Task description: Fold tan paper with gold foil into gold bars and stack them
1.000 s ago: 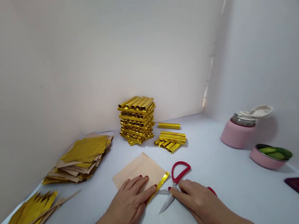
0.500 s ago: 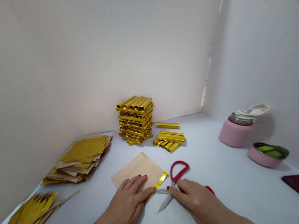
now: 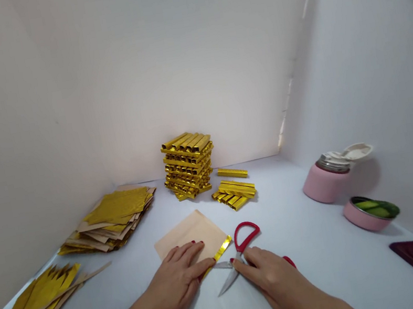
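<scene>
Tan paper [image 3: 203, 228] with a gold strip [image 3: 223, 247] along one edge lies on the white table [image 3: 288, 209] beneath my flat, outstretched left hand [image 3: 179, 282], while my right hand [image 3: 269, 274] holds the red-handled scissors [image 3: 242, 247], blades [image 3: 229, 281] parted, just beside that strip.

Paper sheet [image 3: 193, 228] and scissors [image 3: 240, 247] on worktop [image 3: 291, 225]
I observe the tan sheet lying flat, a narrow gold band along its near-right edge; beside the band, the red-handled scissors, blades parted, tips pointing left.
</scene>
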Demonstrator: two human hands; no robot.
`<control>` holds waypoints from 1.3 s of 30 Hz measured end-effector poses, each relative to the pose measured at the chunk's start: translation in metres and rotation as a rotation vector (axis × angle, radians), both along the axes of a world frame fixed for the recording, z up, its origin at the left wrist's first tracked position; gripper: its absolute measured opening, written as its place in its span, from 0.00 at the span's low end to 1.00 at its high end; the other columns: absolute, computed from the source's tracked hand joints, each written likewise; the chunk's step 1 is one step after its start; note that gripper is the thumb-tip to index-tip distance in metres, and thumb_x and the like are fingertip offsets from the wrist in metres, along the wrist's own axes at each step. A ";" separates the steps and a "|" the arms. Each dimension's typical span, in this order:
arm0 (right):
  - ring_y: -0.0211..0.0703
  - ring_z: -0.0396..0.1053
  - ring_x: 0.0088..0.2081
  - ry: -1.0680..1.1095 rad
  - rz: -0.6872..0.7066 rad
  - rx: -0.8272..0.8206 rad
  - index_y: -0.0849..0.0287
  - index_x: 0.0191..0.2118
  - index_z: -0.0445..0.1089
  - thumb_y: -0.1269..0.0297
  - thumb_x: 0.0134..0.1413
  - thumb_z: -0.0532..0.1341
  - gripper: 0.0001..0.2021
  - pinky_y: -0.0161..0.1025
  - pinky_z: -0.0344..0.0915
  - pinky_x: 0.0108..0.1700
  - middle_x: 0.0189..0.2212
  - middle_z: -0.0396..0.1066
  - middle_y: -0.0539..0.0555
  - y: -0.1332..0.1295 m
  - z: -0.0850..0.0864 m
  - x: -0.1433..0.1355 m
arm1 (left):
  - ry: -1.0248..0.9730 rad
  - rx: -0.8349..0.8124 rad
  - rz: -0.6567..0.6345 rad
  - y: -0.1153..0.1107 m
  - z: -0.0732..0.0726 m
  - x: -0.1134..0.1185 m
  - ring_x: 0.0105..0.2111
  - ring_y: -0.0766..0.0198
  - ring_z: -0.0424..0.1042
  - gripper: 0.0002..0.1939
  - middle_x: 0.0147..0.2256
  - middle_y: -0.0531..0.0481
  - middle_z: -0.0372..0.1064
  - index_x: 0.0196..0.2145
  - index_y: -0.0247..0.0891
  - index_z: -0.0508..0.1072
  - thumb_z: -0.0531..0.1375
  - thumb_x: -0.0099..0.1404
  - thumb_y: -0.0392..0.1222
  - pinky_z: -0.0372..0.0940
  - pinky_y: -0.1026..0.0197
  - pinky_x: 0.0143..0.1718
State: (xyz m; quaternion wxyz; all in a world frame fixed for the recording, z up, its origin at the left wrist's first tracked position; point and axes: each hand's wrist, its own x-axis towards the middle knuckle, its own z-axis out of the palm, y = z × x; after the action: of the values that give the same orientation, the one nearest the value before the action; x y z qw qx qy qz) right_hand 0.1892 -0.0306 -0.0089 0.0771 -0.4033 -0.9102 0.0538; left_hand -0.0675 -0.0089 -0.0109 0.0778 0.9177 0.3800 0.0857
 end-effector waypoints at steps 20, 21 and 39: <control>0.49 0.66 0.37 0.005 0.011 0.055 0.65 0.55 0.63 0.81 0.54 0.52 0.22 0.44 0.66 0.38 0.39 0.68 0.63 -0.005 -0.008 -0.006 | -0.012 -0.027 -0.004 0.002 0.002 0.000 0.58 0.52 0.57 0.23 0.61 0.47 0.55 0.58 0.54 0.60 0.49 0.68 0.34 0.55 0.44 0.55; 0.49 0.66 0.37 0.011 0.017 0.059 0.65 0.54 0.64 0.81 0.54 0.52 0.22 0.43 0.66 0.38 0.38 0.68 0.62 -0.005 -0.008 -0.007 | -0.014 -0.027 -0.003 0.002 0.002 0.000 0.58 0.52 0.57 0.23 0.61 0.47 0.55 0.58 0.54 0.60 0.49 0.68 0.34 0.55 0.45 0.55; 0.48 0.66 0.34 0.040 0.022 0.102 0.62 0.52 0.65 0.80 0.53 0.53 0.21 0.41 0.65 0.33 0.35 0.68 0.60 -0.006 -0.007 -0.005 | -0.127 -0.171 -0.067 0.004 0.011 -0.014 0.61 0.54 0.52 0.25 0.62 0.51 0.51 0.55 0.55 0.66 0.53 0.64 0.31 0.51 0.47 0.58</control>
State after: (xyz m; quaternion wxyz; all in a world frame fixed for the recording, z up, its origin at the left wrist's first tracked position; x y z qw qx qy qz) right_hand 0.1840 -0.0365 -0.0159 0.1151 -0.3875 -0.9145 0.0164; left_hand -0.0820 -0.0051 0.0001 0.1825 0.9126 0.3495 0.1083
